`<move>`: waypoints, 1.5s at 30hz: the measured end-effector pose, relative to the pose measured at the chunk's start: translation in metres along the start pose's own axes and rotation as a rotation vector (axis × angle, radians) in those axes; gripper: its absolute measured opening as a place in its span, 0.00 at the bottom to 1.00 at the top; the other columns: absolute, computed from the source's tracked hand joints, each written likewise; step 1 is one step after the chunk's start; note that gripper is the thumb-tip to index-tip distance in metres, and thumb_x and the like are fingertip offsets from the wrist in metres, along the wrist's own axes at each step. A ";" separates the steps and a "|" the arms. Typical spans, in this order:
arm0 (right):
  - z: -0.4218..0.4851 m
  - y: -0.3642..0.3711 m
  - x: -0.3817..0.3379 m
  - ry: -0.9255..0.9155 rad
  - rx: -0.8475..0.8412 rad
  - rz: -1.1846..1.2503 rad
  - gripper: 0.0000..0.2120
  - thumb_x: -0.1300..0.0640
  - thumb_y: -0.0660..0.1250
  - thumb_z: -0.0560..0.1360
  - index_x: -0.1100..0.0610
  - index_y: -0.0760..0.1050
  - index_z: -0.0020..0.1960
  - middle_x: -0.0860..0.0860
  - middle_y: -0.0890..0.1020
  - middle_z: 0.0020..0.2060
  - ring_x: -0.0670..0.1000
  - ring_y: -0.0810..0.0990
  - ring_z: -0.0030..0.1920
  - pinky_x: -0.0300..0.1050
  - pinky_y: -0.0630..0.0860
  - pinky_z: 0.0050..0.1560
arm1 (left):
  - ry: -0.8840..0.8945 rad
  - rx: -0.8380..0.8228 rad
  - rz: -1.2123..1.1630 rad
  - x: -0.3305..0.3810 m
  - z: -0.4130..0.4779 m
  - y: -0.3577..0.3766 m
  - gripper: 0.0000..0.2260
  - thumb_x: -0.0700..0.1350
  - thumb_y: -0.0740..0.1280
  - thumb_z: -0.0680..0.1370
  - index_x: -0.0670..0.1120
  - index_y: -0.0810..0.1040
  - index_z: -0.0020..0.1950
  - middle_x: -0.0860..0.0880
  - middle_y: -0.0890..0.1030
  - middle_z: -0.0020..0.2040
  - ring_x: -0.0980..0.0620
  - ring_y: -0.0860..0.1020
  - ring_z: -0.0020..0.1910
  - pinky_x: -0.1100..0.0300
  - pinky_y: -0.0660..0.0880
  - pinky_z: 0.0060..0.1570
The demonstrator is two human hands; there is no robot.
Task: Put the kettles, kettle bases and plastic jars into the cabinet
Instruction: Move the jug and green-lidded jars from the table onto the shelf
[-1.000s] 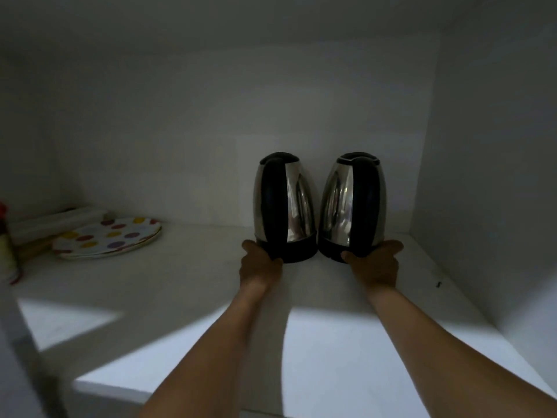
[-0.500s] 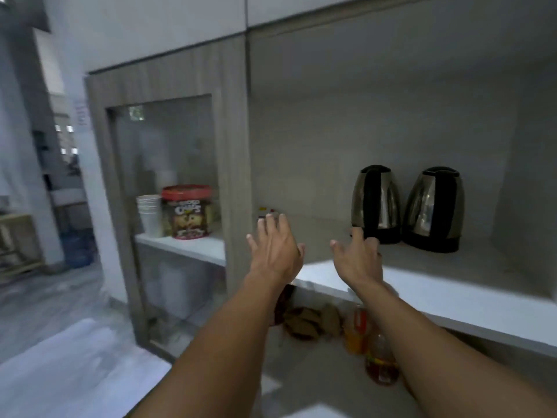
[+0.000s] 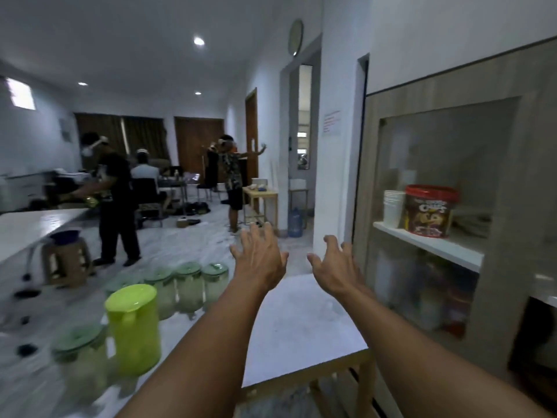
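Both hands are stretched out in front of me, empty, fingers spread. My left hand [image 3: 259,260] and my right hand [image 3: 337,268] hover above the white table top [image 3: 301,324]. At the table's left stands a row of clear plastic jars with green lids [image 3: 184,288], and another such jar [image 3: 78,360] is blurred at the near left. A lime-green plastic pitcher [image 3: 132,327] stands between them. The wooden cabinet [image 3: 506,236] with a glass front is on the right. No kettles are in view.
Behind the cabinet glass a white shelf [image 3: 431,245] carries a red-lidded snack tub [image 3: 429,211] and stacked white cups [image 3: 393,208]. Several people stand or sit in the room beyond. A brown stool [image 3: 64,260] and a white table [image 3: 33,224] are at left.
My view has swung left, away from the two kettles on the cabinet shelf, toward the table with the jars. Both hands let go of the kettles and now hang open over the table.
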State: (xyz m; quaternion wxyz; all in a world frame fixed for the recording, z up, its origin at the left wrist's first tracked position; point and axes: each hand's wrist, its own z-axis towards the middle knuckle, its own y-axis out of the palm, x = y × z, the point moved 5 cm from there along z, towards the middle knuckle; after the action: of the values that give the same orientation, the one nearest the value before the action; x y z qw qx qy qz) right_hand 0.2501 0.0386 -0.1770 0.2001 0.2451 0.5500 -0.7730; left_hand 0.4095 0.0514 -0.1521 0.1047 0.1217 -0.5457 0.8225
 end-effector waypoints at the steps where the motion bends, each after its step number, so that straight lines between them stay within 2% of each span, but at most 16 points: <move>1: 0.000 0.022 -0.019 -0.036 -0.050 0.000 0.28 0.43 0.60 0.80 0.51 0.59 0.75 0.59 0.59 0.75 0.65 0.67 0.70 0.62 0.70 0.67 | -0.046 0.000 0.029 -0.027 -0.003 -0.004 0.33 0.56 0.58 0.81 0.45 0.46 0.80 0.40 0.47 0.80 0.38 0.47 0.78 0.35 0.50 0.73; 5: -0.009 0.106 -0.083 -0.153 -0.226 0.010 0.29 0.42 0.61 0.79 0.51 0.58 0.75 0.59 0.60 0.75 0.66 0.67 0.70 0.61 0.70 0.67 | -0.242 -0.006 0.104 -0.126 -0.016 -0.012 0.32 0.56 0.57 0.81 0.45 0.47 0.80 0.39 0.47 0.80 0.36 0.48 0.78 0.35 0.53 0.72; 10: -0.024 0.208 -0.133 -0.265 -0.458 0.055 0.27 0.44 0.63 0.78 0.53 0.60 0.73 0.60 0.65 0.70 0.66 0.71 0.66 0.59 0.72 0.64 | -0.473 -0.025 0.130 -0.235 -0.037 0.005 0.31 0.52 0.59 0.81 0.46 0.48 0.80 0.39 0.48 0.79 0.37 0.50 0.77 0.35 0.54 0.71; 15: -0.039 0.303 -0.171 -0.319 -0.682 0.150 0.26 0.45 0.63 0.79 0.58 0.65 0.71 0.60 0.71 0.69 0.62 0.72 0.68 0.52 0.71 0.63 | -0.753 -0.064 0.088 -0.325 -0.061 0.030 0.29 0.50 0.59 0.82 0.44 0.51 0.79 0.39 0.50 0.79 0.36 0.54 0.76 0.36 0.58 0.70; 19: -0.047 0.365 -0.190 -0.249 -0.796 0.224 0.27 0.44 0.63 0.79 0.61 0.66 0.71 0.60 0.73 0.68 0.61 0.73 0.67 0.50 0.70 0.61 | -0.976 -0.047 -0.015 -0.370 -0.074 0.052 0.28 0.49 0.63 0.80 0.43 0.56 0.76 0.39 0.60 0.75 0.37 0.63 0.72 0.40 0.63 0.69; 24: -0.047 0.417 -0.198 -0.017 -0.835 0.349 0.30 0.40 0.64 0.77 0.63 0.69 0.67 0.60 0.77 0.64 0.62 0.75 0.65 0.52 0.73 0.60 | -1.234 0.108 -0.274 -0.411 -0.089 0.077 0.28 0.48 0.68 0.78 0.38 0.61 0.72 0.38 0.69 0.69 0.37 0.70 0.67 0.46 0.71 0.61; 26: -0.047 0.434 -0.199 0.029 -0.834 0.409 0.29 0.37 0.65 0.75 0.60 0.72 0.63 0.58 0.79 0.58 0.61 0.77 0.60 0.51 0.72 0.56 | -1.321 0.157 -0.392 -0.428 -0.091 0.086 0.28 0.50 0.69 0.76 0.37 0.65 0.69 0.37 0.72 0.66 0.36 0.73 0.64 0.47 0.74 0.55; 27: -0.047 0.442 -0.201 0.044 -0.833 0.436 0.27 0.35 0.66 0.73 0.58 0.73 0.57 0.55 0.79 0.52 0.59 0.77 0.55 0.50 0.72 0.52 | -1.348 0.167 -0.453 -0.436 -0.090 0.092 0.28 0.52 0.70 0.74 0.37 0.68 0.66 0.37 0.75 0.63 0.36 0.75 0.61 0.48 0.75 0.53; 28: -0.046 0.450 -0.202 0.055 -0.832 0.465 0.24 0.34 0.66 0.72 0.55 0.72 0.51 0.53 0.77 0.47 0.57 0.76 0.51 0.49 0.71 0.50 | -1.363 0.171 -0.511 -0.443 -0.088 0.099 0.28 0.54 0.71 0.72 0.37 0.71 0.64 0.38 0.77 0.61 0.37 0.77 0.59 0.50 0.76 0.51; 30: -0.045 0.459 -0.206 0.093 -0.816 0.519 0.23 0.33 0.66 0.72 0.53 0.72 0.50 0.51 0.76 0.46 0.56 0.75 0.51 0.50 0.72 0.51 | -1.361 0.161 -0.606 -0.455 -0.084 0.113 0.28 0.58 0.72 0.70 0.39 0.76 0.61 0.40 0.81 0.58 0.39 0.79 0.56 0.52 0.78 0.51; 31: -0.044 0.462 -0.207 0.115 -0.793 0.544 0.23 0.34 0.66 0.73 0.54 0.74 0.51 0.51 0.77 0.47 0.56 0.76 0.52 0.49 0.72 0.51 | -1.349 0.149 -0.646 -0.461 -0.080 0.121 0.28 0.59 0.72 0.69 0.41 0.78 0.61 0.41 0.81 0.58 0.39 0.79 0.57 0.51 0.77 0.53; 34: -0.045 0.466 -0.209 0.123 -0.731 0.614 0.25 0.37 0.65 0.76 0.61 0.72 0.41 0.55 0.78 0.39 0.55 0.75 0.43 0.48 0.68 0.41 | -1.302 0.145 -0.769 -0.472 -0.069 0.139 0.28 0.61 0.71 0.72 0.42 0.78 0.62 0.42 0.81 0.60 0.40 0.78 0.60 0.54 0.74 0.54; 37: -0.047 0.466 -0.210 0.119 -0.679 0.663 0.26 0.42 0.64 0.78 0.68 0.77 0.48 0.61 0.83 0.46 0.54 0.78 0.43 0.48 0.70 0.43 | -1.216 0.183 -0.784 -0.483 -0.064 0.141 0.21 0.58 0.69 0.74 0.40 0.82 0.55 0.43 0.82 0.52 0.41 0.79 0.54 0.56 0.71 0.47; 39: -0.048 0.462 -0.212 0.160 -0.676 0.675 0.22 0.46 0.62 0.80 0.67 0.79 0.48 0.58 0.83 0.46 0.51 0.77 0.42 0.47 0.70 0.43 | -1.129 0.204 -0.808 -0.487 -0.060 0.133 0.17 0.55 0.69 0.75 0.41 0.81 0.45 0.44 0.82 0.44 0.43 0.79 0.45 0.55 0.71 0.41; 41: -0.046 0.457 -0.212 0.230 -0.664 0.676 0.19 0.49 0.61 0.81 0.63 0.79 0.44 0.57 0.83 0.47 0.53 0.77 0.44 0.48 0.70 0.44 | -1.074 0.205 -0.853 -0.490 -0.052 0.121 0.15 0.54 0.68 0.76 0.42 0.80 0.39 0.46 0.84 0.40 0.44 0.82 0.42 0.55 0.74 0.41; 45: -0.025 0.429 -0.218 0.344 -0.593 0.750 0.19 0.52 0.59 0.81 0.59 0.76 0.36 0.58 0.84 0.41 0.56 0.80 0.42 0.51 0.72 0.48 | -0.995 0.199 -0.925 -0.484 -0.016 0.089 0.14 0.53 0.68 0.77 0.43 0.80 0.40 0.47 0.83 0.37 0.46 0.82 0.40 0.52 0.78 0.48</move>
State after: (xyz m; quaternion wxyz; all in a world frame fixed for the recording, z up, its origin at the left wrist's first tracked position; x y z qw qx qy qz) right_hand 0.6770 -0.0639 -0.3755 0.4314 0.4822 0.6447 -0.4071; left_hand 0.8404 0.0135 -0.3879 0.1704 0.7146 -0.3424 0.5857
